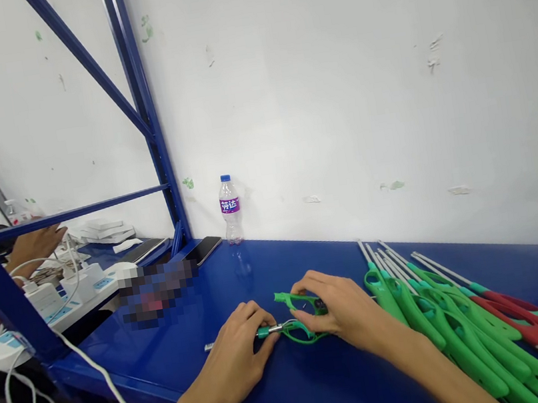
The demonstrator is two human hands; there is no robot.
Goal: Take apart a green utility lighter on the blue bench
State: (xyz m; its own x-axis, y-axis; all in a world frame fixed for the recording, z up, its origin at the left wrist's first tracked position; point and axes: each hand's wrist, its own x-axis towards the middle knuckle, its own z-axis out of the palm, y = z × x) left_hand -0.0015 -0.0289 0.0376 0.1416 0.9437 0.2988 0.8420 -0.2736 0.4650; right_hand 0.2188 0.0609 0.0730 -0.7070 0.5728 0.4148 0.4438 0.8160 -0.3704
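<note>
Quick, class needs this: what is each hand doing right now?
Left hand: closed, pinching the teal lighter collar.
Right hand: closed, holding the green lighter casing.

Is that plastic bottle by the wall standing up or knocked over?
Upright: the bottle stands on its base on the blue table, its blue cap at the top.
</note>
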